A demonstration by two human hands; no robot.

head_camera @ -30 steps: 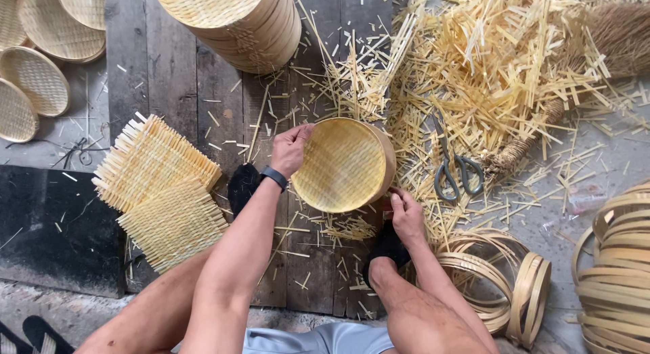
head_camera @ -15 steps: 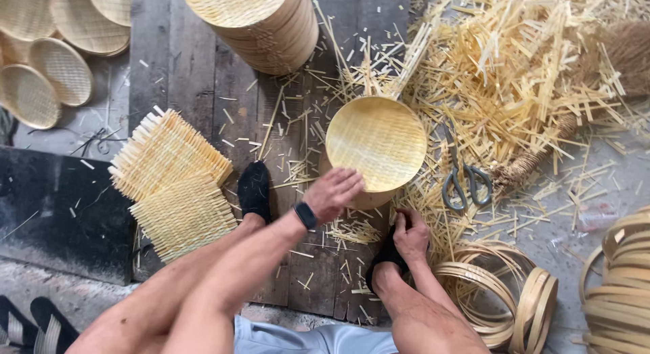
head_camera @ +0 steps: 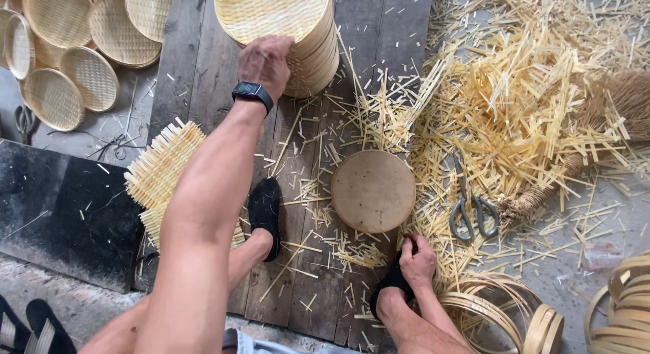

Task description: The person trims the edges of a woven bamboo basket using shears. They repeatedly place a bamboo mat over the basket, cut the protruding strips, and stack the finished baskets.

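My left hand, with a black watch on the wrist, is stretched forward and its fingers curl over the rim of the top woven bamboo tray on a tall stack at the far end of the wooden boards. In the middle of the boards stands a round wooden block with nothing on it. Low down, my right hand rests with curled fingers against my right foot in a black sock, just below the block.
Scissors lie right of the block beside a big heap of bamboo offcuts and a broom. Square woven mats sit left, finished trays far left, bamboo hoops bottom right. A black slab lies at left.
My left hand lifted the woven tray off the round block and carried it forward onto the stack. The block now stands bare. My right hand stayed by my foot.
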